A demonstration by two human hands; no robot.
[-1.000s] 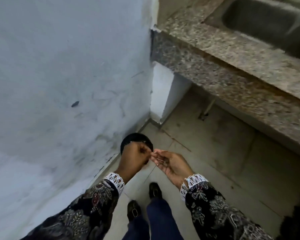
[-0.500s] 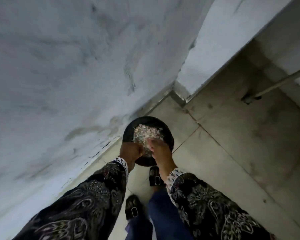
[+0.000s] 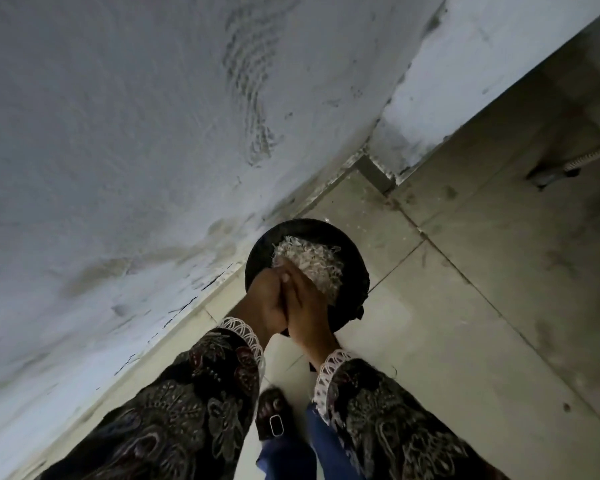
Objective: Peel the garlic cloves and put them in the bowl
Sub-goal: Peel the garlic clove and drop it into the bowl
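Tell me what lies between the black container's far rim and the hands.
In the head view, a heap of pale garlic skins fills the black container between its rim and the left hand and right hand.

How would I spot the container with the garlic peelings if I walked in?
Look where the white wall meets the tiled floor. A round black bin stands there, right in front of the person's feet, under both hands. It is the only dark round thing, heaped with pale papery peelings.
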